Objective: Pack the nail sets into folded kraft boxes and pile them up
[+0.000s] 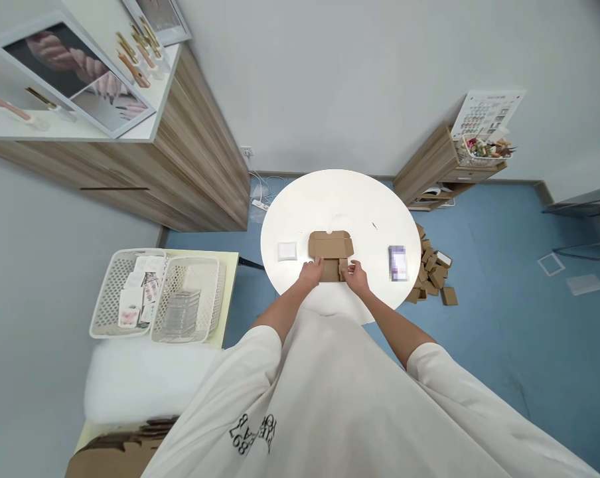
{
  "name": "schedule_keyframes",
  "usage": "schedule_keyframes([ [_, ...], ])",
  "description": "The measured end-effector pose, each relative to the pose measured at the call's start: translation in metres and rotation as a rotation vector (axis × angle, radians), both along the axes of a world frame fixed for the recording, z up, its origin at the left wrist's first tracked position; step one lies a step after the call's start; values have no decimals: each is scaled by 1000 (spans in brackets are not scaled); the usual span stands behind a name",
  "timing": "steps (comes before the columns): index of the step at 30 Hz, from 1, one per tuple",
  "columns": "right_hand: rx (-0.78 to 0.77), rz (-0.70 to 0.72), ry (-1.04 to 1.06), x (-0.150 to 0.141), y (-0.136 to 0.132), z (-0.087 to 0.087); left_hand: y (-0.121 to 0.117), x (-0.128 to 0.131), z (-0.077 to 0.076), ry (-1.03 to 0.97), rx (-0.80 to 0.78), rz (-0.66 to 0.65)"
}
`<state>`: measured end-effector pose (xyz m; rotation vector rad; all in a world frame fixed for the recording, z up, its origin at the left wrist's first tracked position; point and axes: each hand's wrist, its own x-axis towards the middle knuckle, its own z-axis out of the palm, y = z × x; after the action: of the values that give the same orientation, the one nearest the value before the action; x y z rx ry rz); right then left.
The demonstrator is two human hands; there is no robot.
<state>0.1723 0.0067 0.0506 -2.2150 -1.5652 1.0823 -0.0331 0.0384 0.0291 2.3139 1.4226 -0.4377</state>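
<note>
An unfolded brown cardboard box (pixel 330 245) lies on the white round table (pixel 330 192), its lid flap spread away from me and its near part partly folded up. My left hand (pixel 312 271) grips the left side of the box. At the right side, my right hand (pixel 356 276) has its fingers closed on the cardboard edge by a side flap. Left of the box rests a small white packet (pixel 287 251). Off to the right sits a purple and white item (pixel 397 263), blurred in the picture. A small dark thing (pixel 374 226) lies farther back on the tabletop.
Many small cardboard boxes (pixel 432 273) are heaped on the floor right of the table. Left stand two white baskets (pixel 97 312) with cards and clear cases, beside a white roll (pixel 145 378) and stacked flat cardboard (pixel 115 458). Cabinets (pixel 200 133) line the wall; a power strip (pixel 260 205) lies behind.
</note>
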Motion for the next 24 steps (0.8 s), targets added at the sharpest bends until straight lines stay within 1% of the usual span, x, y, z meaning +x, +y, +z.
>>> schedule_keyframes([
  [3, -50, 6, -44, 4, 4, -2, 0, -1, 1, -13, 2, 4],
  [6, -140, 16, -142, 5, 13, -3, -1, -1, 2, -18, 2, 15],
  [9, -209, 75, -238, 5, 21, -6, -1, 0, 3, -8, -2, 20],
  [12, -246, 128, -305, 4, 23, -11, -2, 0, 3, 4, -4, 17],
  [19, -250, 176, -380, 3, 21, -24, -3, 0, -3, -18, -26, 30],
  [24, -211, 163, -378, 2, 20, -26, -3, -1, -4, -15, -31, 16],
])
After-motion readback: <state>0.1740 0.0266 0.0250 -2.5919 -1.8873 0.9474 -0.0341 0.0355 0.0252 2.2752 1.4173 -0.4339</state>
